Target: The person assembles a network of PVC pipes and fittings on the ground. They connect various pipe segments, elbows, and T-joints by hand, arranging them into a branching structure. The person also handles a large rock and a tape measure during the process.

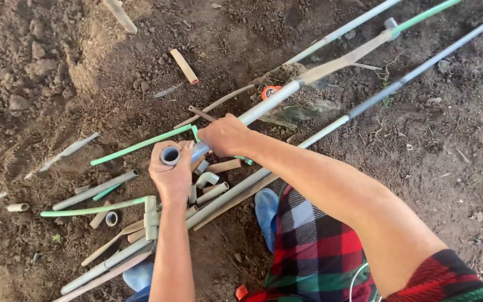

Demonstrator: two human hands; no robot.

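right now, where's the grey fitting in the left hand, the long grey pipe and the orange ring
grey fitting (170, 155), head view, its open round mouth
long grey pipe (269, 106), head view, mid-shaft past the right hand
orange ring (270, 90), head view, its rim

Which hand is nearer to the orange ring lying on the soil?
The right hand is nearer. It grips the long grey pipe just below-left of the orange ring. The left hand holds a grey pipe fitting farther left and lower.

1 head camera, looking steeply down, close over forearms, facing bare soil (40, 67)
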